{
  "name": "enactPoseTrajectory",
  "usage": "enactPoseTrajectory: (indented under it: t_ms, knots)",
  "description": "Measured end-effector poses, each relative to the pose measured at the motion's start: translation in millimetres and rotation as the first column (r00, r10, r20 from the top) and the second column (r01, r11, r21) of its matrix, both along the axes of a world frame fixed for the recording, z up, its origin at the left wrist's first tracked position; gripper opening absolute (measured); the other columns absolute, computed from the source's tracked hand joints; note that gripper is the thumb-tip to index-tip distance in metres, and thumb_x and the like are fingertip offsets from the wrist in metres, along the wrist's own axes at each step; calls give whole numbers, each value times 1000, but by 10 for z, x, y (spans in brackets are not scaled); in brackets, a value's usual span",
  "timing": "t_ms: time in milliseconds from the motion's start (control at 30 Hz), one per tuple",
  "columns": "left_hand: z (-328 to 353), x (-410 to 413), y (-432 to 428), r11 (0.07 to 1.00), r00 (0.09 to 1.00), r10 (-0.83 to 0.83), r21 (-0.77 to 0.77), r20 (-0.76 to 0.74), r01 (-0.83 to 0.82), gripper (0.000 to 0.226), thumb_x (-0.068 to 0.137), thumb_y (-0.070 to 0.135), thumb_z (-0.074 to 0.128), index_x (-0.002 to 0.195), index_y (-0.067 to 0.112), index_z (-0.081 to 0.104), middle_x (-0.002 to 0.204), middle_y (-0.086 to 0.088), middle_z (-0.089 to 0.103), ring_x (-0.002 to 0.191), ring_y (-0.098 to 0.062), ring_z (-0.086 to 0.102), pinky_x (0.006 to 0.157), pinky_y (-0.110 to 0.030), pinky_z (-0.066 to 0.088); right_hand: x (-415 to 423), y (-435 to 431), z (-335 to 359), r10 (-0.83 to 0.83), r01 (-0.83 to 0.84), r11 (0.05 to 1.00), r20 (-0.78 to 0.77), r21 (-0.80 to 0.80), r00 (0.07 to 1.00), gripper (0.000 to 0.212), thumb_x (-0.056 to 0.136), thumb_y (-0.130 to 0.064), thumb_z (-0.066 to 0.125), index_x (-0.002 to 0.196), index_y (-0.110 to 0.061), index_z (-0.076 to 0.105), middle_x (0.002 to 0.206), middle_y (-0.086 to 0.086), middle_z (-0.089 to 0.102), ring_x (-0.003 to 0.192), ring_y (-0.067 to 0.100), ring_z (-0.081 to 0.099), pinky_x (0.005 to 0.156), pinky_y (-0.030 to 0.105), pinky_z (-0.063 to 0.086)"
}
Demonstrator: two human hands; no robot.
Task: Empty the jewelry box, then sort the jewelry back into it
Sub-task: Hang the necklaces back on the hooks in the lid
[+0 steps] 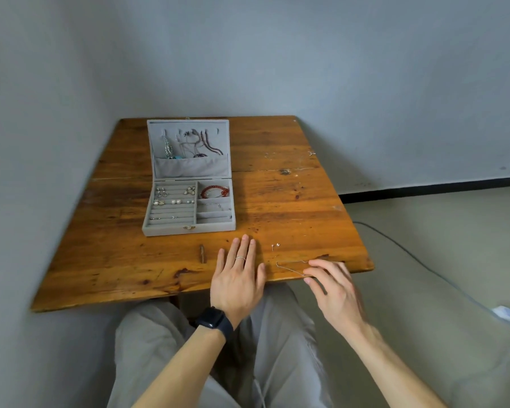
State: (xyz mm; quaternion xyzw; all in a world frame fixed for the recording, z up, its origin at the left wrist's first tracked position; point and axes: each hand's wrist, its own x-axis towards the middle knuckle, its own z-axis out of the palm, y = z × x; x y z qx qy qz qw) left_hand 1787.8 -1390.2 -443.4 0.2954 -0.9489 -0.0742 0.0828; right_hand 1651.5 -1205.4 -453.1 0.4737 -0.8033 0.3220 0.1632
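Evidently the jewelry box is set open, back on the table, most pieces lodged in it, so the near edge is left for strays. The left hand is laid flat, fingers straight, nothing held. The right hand is loosely spread, fingertips set on a thin chain; whether it is pinched cannot be told

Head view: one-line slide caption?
Open grey felt jewelry box on wooden table; left hand flat, right hand touching thin silver chain at near edge.
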Motion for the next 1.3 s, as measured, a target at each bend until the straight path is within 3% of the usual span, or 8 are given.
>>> enactPoseTrajectory:
  t_ms: [200, 333, 467, 600, 700, 900, 1033, 1300]
  knots:
    - [83, 22, -36, 994, 999, -4, 111, -43, 9, 63, 101, 56, 21, 157, 26, 25, 165, 4, 16, 153, -15, 5, 124, -41, 1, -55, 20, 42, 66, -66, 998, 18, -22, 998, 8, 92, -13, 67, 93, -12, 75, 104, -4, 68, 92, 17, 57, 85, 27, 47]
    - [279, 40, -28, 956, 966, -109, 241, -232, 166, 62, 91, 49, 49, 150, 33, 36, 153, 5, 41, 146, -15, 25, 120, -40, 21, -66, -11, 258, 89, -97, 994, 164, 40, 982, 11, 92, -15, 69, 95, -25, 65, 94, -19, 65, 88, 7, 54, 76, 27, 47]
    - [479, -121, 93, 879, 946, -279, 353, -167, 321, 71, 88, 48, 59, 152, 36, 31, 142, 7, 55, 133, -15, 42, 110, -37, 38, -62, -99, 556, 109, -147, 987, 395, 65, 912, 13, 90, -20, 70, 92, -32, 65, 89, -24, 67, 89, 2, 64, 73, 20, 50]
    - [604, -242, 100, 736, 939, -198, 590, -281, 332, 32, 90, 37, 68, 121, 31, 68, 104, 16, 74, 99, 6, 63, 90, -15, 47, -109, -167, 867, 106, -160, 985, 507, 64, 856, 13, 91, -24, 69, 88, -35, 64, 87, -23, 69, 85, 2, 67, 71, 10, 47]
    - [625, -247, 48, 674, 928, -86, 664, -363, 323, 9, 87, 33, 71, 96, 32, 74, 88, 20, 72, 83, 7, 63, 73, -8, 45, -159, -167, 1065, 99, -158, 986, 561, 57, 822, 10, 90, -27, 69, 87, -36, 64, 85, -18, 70, 83, 5, 67, 75, 19, 51]
    - [767, -319, 31, 571, 900, -153, 707, -409, 418, 30, 82, 49, 75, 110, 41, 69, 107, 25, 68, 94, 2, 64, 81, -13, 49, -134, -185, 1294, 129, -238, 966, 612, 101, 780, 2, 89, -35, 67, 91, -36, 65, 86, -12, 73, 85, 10, 68, 81, 40, 56]
    - [849, -390, -3, 550, 870, -153, 692, -468, 468, 20, 86, 47, 72, 88, 27, 78, 89, 18, 74, 85, 1, 66, 79, -14, 48, -135, -231, 1412, 149, -262, 959, 592, 109, 792, 5, 91, -31, 65, 91, -36, 64, 83, -14, 74, 83, 10, 68, 79, 38, 56]
    - [973, -426, -333, 463, 883, -88, 766, -460, 446, 18, 84, 39, 77, 88, 22, 78, 85, 2, 77, 85, -18, 72, 84, -37, 58, -335, -296, 1480, 80, -193, 968, 536, 159, 840, 11, 91, -23, 69, 86, -32, 66, 81, -14, 69, 80, 6, 65, 71, 21, 53]
